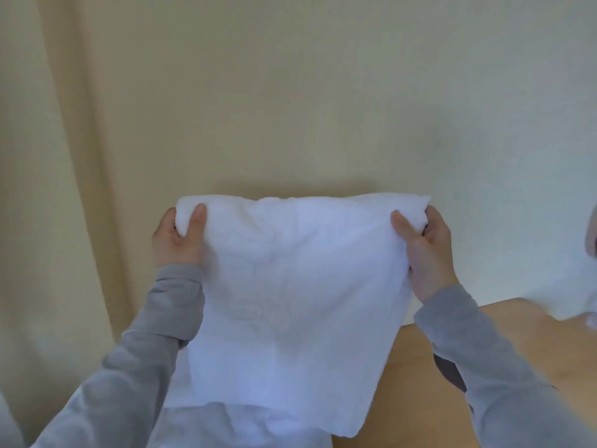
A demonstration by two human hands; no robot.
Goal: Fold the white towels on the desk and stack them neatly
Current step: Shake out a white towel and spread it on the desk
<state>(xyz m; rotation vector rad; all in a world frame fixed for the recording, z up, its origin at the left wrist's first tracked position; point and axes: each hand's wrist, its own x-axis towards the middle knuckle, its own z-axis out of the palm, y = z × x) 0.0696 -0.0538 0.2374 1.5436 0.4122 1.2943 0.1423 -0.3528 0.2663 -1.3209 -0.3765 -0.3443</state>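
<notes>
A white towel (290,302) hangs in the air in front of me, held up by its top edge above the wooden desk (420,399). My left hand (177,237) grips its upper left corner, thumb on the near side. My right hand (426,247) grips the upper right corner the same way. The towel hangs roughly flat and hides the middle of the desk. More white cloth (226,425) lies beneath its lower edge; I cannot tell how it is arranged.
A beige curtain (64,156) hangs at the left and a cream wall (323,92) rises straight behind the desk. Something white and blurred (591,318) sits at the desk's far right edge.
</notes>
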